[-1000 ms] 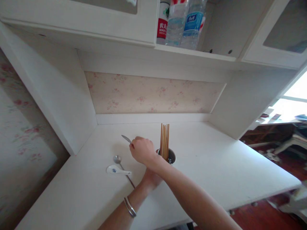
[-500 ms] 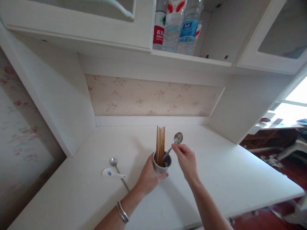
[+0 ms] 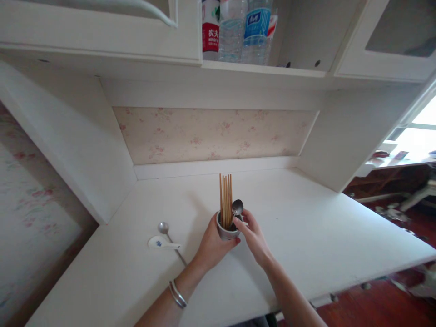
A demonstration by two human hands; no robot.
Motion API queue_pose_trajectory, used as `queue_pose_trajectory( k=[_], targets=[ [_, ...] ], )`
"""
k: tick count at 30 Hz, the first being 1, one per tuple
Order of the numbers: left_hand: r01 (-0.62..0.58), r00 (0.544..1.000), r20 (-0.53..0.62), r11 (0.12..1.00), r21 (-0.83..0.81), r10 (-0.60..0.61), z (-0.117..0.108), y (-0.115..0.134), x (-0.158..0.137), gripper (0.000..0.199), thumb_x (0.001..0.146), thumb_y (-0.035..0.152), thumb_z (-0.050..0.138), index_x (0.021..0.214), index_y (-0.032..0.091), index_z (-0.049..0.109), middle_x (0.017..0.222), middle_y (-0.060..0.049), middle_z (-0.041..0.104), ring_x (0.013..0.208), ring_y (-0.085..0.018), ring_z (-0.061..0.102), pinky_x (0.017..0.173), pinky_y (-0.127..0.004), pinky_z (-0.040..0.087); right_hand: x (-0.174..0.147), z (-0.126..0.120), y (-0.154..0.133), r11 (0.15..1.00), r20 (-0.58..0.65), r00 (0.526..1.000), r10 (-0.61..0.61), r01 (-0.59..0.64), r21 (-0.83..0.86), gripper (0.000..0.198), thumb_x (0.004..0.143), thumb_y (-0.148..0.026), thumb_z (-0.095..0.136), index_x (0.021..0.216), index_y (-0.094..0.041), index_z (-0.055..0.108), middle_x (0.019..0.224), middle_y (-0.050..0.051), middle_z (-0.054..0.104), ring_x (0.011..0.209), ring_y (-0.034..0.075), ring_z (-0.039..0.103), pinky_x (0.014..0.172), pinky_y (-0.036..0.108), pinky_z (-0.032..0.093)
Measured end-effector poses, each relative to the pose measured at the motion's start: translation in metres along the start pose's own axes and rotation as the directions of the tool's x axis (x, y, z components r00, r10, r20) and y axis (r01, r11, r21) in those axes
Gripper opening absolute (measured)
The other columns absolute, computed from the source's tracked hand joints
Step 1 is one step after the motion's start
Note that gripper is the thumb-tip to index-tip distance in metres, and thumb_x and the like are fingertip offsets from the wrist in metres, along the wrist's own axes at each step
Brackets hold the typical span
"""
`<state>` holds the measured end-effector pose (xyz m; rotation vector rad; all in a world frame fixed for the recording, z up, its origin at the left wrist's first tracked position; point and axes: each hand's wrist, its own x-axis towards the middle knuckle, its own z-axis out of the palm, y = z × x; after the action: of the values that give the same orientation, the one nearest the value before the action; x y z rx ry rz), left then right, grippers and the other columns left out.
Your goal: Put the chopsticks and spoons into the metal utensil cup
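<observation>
My left hand [image 3: 213, 243] is wrapped round a small grey metal cup [image 3: 227, 234] on the white counter. Several wooden chopsticks [image 3: 225, 200] stand upright in the cup. A metal spoon [image 3: 237, 207] leans beside them, bowl up, its handle down inside the cup. My right hand [image 3: 254, 236] is at the cup's right rim, thumb and fingers closed about the spoon just below its bowl; the exact contact is partly hidden. To the left, a white ceramic spoon [image 3: 160, 243] with a blue mark lies across the handle of a long metal spoon [image 3: 163, 227].
The white counter [image 3: 306, 227] runs to a front edge at the right. Overhead is a white cabinet [image 3: 102, 41] with an open compartment holding several plastic bottles [image 3: 257, 29]. A side panel [image 3: 361, 127] stands at right, a window beyond it.
My right hand has moved left and lowered the metal spoon further into the cup, close against the chopsticks. My left hand still holds the cup. The head view has shifted slightly.
</observation>
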<state>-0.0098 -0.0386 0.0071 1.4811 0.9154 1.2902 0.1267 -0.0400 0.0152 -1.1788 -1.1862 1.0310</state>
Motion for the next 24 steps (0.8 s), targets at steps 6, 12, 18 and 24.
queue_pose_trajectory(
  k=[6,12,18,24],
  targets=[
    [-0.008,0.999,-0.035,1.0,-0.007,0.008,0.004,0.003,-0.002,0.063,0.06,0.018,0.077,0.118,0.018,0.053,0.115,-0.01,0.062,0.105,-0.023,0.058,0.093,-0.036,0.045,-0.014,0.005,0.007,0.986,0.243,0.97,-0.027,-0.014,0.166,0.066,0.075,-0.041,0.07,0.132,-0.026,0.039,0.13,0.007,0.056,0.118,0.025,0.053,0.102,0.043,0.039],
    [0.014,0.999,0.029,0.951,0.31,-0.024,-0.018,0.01,-0.005,0.071,0.057,0.026,0.078,0.123,0.019,0.053,0.119,-0.011,0.059,0.109,-0.025,0.056,0.093,-0.035,0.044,-0.01,0.006,0.017,0.994,0.209,0.975,-0.08,0.061,0.095,0.063,0.074,-0.04,0.071,0.128,-0.024,0.043,0.125,0.01,0.059,0.113,0.027,0.056,0.099,0.046,0.04],
    [0.136,0.975,-0.043,0.433,0.891,-0.219,-0.082,0.058,0.001,0.033,0.084,0.047,0.048,0.083,0.021,0.069,0.09,-0.006,0.07,0.084,-0.02,0.063,0.079,-0.03,0.043,-0.011,0.003,0.013,0.994,0.218,0.97,-0.104,0.093,0.059,0.062,0.076,-0.039,0.07,0.13,-0.024,0.043,0.128,0.01,0.057,0.116,0.03,0.053,0.1,0.047,0.039],
    [0.225,0.91,-0.238,-0.078,0.971,-0.34,-0.142,0.064,0.006,0.041,0.085,0.048,0.041,0.08,0.019,0.07,0.092,-0.015,0.07,0.086,-0.029,0.065,0.071,-0.037,0.046,-0.01,0.003,0.017,0.995,0.235,0.968,-0.09,0.076,0.065,0.062,0.076,-0.041,0.07,0.13,-0.026,0.043,0.125,0.009,0.059,0.113,0.029,0.056,0.097,0.046,0.041]
  ],
)
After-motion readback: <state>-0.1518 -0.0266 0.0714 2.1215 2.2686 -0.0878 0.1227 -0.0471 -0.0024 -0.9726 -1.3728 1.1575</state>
